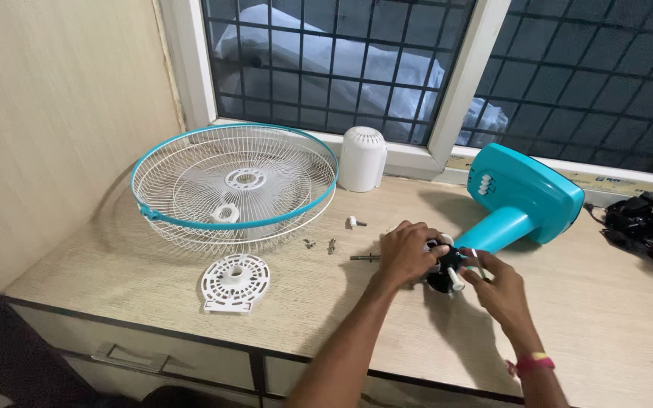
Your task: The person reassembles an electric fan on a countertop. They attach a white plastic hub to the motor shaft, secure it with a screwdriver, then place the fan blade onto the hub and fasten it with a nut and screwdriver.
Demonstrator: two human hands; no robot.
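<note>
One black fan motor (443, 266) sits on the desk (614, 317), left hand (406, 253) clasping it, right hand (499, 285) pinching its white knob (456, 281).

Both forearms are bare, with no sleeves in view. The right hand (502, 291) wears a pink band with a yellow patch at the wrist. The left hand (406, 253) wears nothing; no rings show on the fingers (425, 230).

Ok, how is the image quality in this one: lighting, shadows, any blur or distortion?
Head view: even indoor light with dark night windows behind; soft shadows fall beside the fan grille and under the left hand and right hand; the black motor part is slightly soft; the wide lens bends the desk edge a little.
</note>
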